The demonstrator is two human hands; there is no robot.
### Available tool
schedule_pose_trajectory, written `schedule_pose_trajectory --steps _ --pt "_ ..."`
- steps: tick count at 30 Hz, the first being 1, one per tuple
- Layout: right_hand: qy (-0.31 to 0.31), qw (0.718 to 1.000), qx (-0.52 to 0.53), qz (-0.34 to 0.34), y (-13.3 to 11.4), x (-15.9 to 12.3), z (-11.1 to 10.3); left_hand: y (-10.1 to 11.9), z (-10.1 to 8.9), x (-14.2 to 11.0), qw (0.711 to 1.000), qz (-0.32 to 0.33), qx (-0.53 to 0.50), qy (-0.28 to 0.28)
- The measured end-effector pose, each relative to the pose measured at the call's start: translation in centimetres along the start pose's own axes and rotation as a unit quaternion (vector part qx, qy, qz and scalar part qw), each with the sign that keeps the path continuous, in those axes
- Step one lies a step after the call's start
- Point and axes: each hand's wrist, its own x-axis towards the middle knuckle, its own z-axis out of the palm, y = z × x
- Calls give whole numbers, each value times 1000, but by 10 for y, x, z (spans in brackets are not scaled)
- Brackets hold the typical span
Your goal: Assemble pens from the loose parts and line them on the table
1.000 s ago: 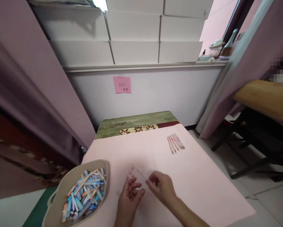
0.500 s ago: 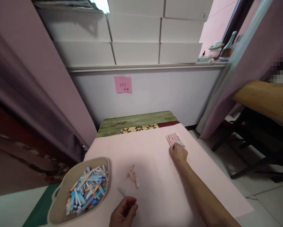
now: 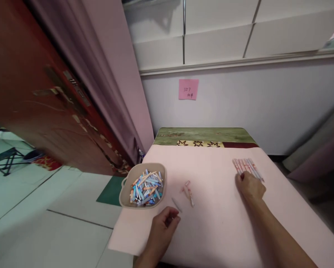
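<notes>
A row of slim pens with pink and white patterns (image 3: 243, 163) lies side by side at the table's right. My right hand (image 3: 252, 188) is closed at the row's near end, its fingers curled against a pen; the fingertips are partly hidden. My left hand (image 3: 164, 225) hovers over the near left of the table, fingers loosely bent and thumb apart from them, with nothing clearly held. Just beyond its fingertips a thin grey pen part (image 3: 176, 204) lies on the cloth. Farther up rest several loose pinkish pen pieces (image 3: 188, 193).
A beige basket (image 3: 122, 199) full of blue, white and orange pen parts (image 3: 147, 188) stands at the table's left edge. A pale pink cloth (image 3: 211, 223) covers most of the table. A wall with a pink note (image 3: 188, 89) rises behind, and a reddish door (image 3: 52, 104) stands left.
The view has swung to the left, so the table appears farther right. My right hand stays at the row of pens. My left hand sits slightly nearer the basket's front edge.
</notes>
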Motion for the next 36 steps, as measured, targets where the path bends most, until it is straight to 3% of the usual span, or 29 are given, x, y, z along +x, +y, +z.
schedule_pose_trajectory --steps 3,8,11,14,19,23,25,28,32,36 --pt "8 999 38 -9 0 -17 -3 2 -39 24 996 30 25 81" --pt "-30 980 178 -82 -20 -75 4 -7 -120 80 969 24 125 214" --pt "-48 962 245 -113 -36 -105 13 -14 -147 102 942 15 230 245" --pt "-47 962 241 -121 -44 -117 19 -16 -149 109 937 26 253 240" --pt "-42 961 231 -143 -49 -120 17 -13 -131 101 950 43 240 194" --pt "-56 928 257 -265 -75 -119 16 -11 -129 98 951 42 247 184" --pt "-68 909 230 -341 -95 -115 18 -13 -135 99 948 37 255 188" --pt "-91 895 172 -401 -120 -106 24 -17 -147 98 944 30 262 199" --pt "-111 888 156 -418 -134 -98 30 -21 -158 90 940 25 270 205" --pt "-101 900 163 -392 -129 -96 29 -24 -163 85 938 21 274 210"
